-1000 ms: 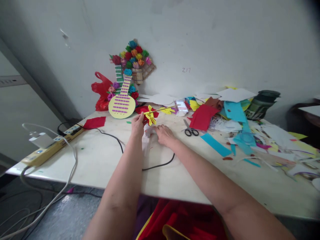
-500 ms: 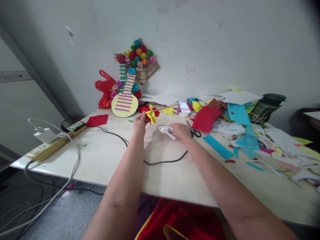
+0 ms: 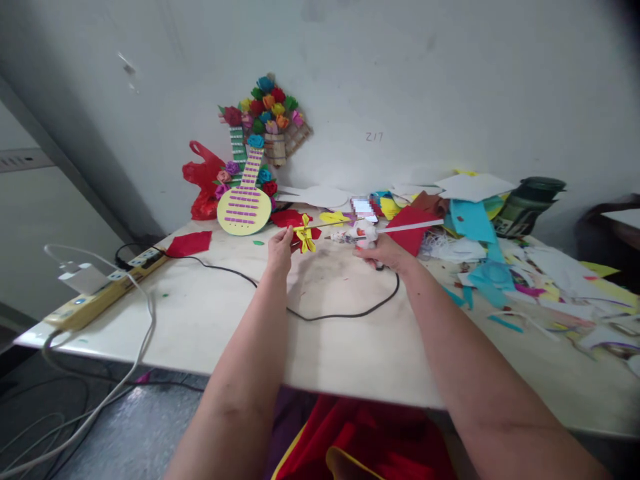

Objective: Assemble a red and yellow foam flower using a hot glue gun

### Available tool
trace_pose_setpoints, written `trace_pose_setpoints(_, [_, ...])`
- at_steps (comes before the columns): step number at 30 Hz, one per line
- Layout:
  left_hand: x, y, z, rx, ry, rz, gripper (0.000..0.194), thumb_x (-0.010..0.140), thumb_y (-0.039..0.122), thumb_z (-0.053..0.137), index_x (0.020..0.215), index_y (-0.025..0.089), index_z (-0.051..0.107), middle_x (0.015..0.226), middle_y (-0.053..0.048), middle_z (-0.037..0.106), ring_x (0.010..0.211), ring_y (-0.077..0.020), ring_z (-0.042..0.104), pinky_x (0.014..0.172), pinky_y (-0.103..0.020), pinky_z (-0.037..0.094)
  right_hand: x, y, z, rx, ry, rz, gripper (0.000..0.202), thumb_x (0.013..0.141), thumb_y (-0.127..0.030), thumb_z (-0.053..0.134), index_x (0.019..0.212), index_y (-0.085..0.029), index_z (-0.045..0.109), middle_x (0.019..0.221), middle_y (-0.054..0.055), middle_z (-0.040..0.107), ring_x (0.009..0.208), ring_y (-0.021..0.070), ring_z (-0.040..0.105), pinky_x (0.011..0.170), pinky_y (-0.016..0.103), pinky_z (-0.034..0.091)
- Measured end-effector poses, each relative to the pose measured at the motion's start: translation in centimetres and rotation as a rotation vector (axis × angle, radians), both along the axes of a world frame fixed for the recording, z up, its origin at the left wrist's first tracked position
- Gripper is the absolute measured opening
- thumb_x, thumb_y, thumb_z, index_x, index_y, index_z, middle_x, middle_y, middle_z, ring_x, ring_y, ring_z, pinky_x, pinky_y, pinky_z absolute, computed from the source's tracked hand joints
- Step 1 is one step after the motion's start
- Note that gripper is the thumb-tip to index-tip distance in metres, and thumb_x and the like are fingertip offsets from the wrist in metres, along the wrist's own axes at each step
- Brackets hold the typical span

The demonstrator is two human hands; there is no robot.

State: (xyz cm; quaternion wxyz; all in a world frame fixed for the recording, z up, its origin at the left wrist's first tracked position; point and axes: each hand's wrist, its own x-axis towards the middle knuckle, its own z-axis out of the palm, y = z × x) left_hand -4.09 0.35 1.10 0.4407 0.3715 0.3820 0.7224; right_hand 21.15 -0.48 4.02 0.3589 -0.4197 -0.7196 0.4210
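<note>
My left hand pinches a yellow paper flower on a thin stick, which points off to the right above the table. Wrapped around the handle of a white hot glue gun is my right hand. The gun's nozzle faces left toward the flower, with a small gap between them. From its back end a long white glue stick juts out to the right. A black cord loops across the table below the gun.
A yellow power strip with a white charger lies at left. Behind stand a yellow paper lute and a basket of paper flowers. Red felt lies left; paper scraps and a dark green bottle are right.
My right hand has lifted the glue gun and turned it, so its nozzle now faces left and its glue stick shows at right. My left hand still holds the flower in nearly the same place.
</note>
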Motion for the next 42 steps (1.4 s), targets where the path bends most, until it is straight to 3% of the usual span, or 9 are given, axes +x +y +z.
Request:
trace_pose_setpoints(7, [0.3, 0.3, -0.4, -0.041, 0.039, -0.051, 0.033, 0.067, 0.043, 0.071, 0.073, 0.012, 0.063, 0.068, -0.005, 0.065, 0.059, -0.0118, 0.061, 0.056, -0.023, 0.047, -1.0, -0.2, 0.1, 0.023, 0.065, -0.026, 0.026, 0.061, -0.035, 0.071, 0.070, -0.013, 0.058, 0.055, -0.001, 0.059, 0.033, 0.0039, 0.039, 0.033, 0.020, 0.030])
trace_pose_setpoints(14, [0.7, -0.1, -0.2, -0.056, 0.073, -0.083, 0.031, 0.066, 0.043, 0.072, 0.071, 0.013, 0.063, 0.064, -0.003, 0.063, 0.055, -0.0105, 0.058, 0.053, -0.022, 0.046, -2.0, -0.9, 0.7, 0.031, 0.060, -0.095, 0.029, 0.058, -0.037, 0.073, 0.065, -0.015, 0.055, 0.052, -0.001, 0.057, 0.034, 0.0045, 0.037, 0.033, 0.021, 0.030])
trace_pose_setpoints(19, [1.0, -0.1, -0.1, -0.073, 0.121, -0.091, 0.035, 0.064, 0.046, 0.072, 0.070, 0.013, 0.064, 0.064, -0.004, 0.063, 0.054, -0.0111, 0.058, 0.051, -0.022, 0.046, -2.5, -1.2, 0.8, 0.038, 0.027, -0.122, 0.029, 0.057, -0.037, 0.074, 0.069, -0.016, 0.058, 0.046, -0.005, 0.050, 0.036, 0.0058, 0.037, 0.034, 0.021, 0.031])
trace_pose_setpoints(22, [1.1, -0.1, -0.1, -0.073, 0.142, -0.097, 0.038, 0.062, 0.049, 0.073, 0.070, 0.013, 0.064, 0.065, -0.005, 0.064, 0.054, -0.0115, 0.058, 0.051, -0.022, 0.046, -2.6, -0.7, 0.3, 0.049, -0.024, -0.155, 0.031, 0.060, -0.040, 0.072, 0.076, -0.015, 0.063, 0.050, -0.004, 0.053, 0.038, 0.0074, 0.041, 0.036, 0.021, 0.033])
trace_pose_setpoints(28, [1.1, -0.1, -0.1, -0.077, 0.152, -0.092, 0.040, 0.060, 0.051, 0.074, 0.068, 0.013, 0.064, 0.064, -0.005, 0.064, 0.055, -0.0118, 0.058, 0.051, -0.022, 0.045, -2.5, 0.2, -0.6, 0.209, -0.142, -0.214, 0.039, 0.061, -0.043, 0.071, 0.090, -0.017, 0.068, 0.079, 0.005, 0.068, 0.076, 0.0200, 0.063, 0.061, 0.028, 0.049])
trace_pose_setpoints(36, [1.3, -0.3, 0.1, -0.078, 0.157, -0.100, 0.038, 0.062, 0.049, 0.073, 0.070, 0.013, 0.064, 0.065, -0.005, 0.064, 0.056, -0.0128, 0.059, 0.052, -0.023, 0.045, -2.8, 0.1, -0.6, 0.285, -0.220, -0.228, 0.044, 0.066, -0.041, 0.070, 0.104, -0.019, 0.067, 0.105, 0.007, 0.068, 0.102, 0.0250, 0.061, 0.085, 0.036, 0.048])
trace_pose_setpoints(42, [1.3, -0.3, 0.1, -0.089, 0.167, -0.092, 0.037, 0.064, 0.048, 0.072, 0.069, 0.013, 0.064, 0.066, -0.006, 0.063, 0.057, -0.0129, 0.058, 0.053, -0.024, 0.046, -2.9, 0.4, -0.8, 0.339, -0.251, -0.210, 0.046, 0.068, -0.040, 0.069, 0.110, -0.021, 0.066, 0.114, 0.008, 0.066, 0.108, 0.0256, 0.059, 0.091, 0.038, 0.046])
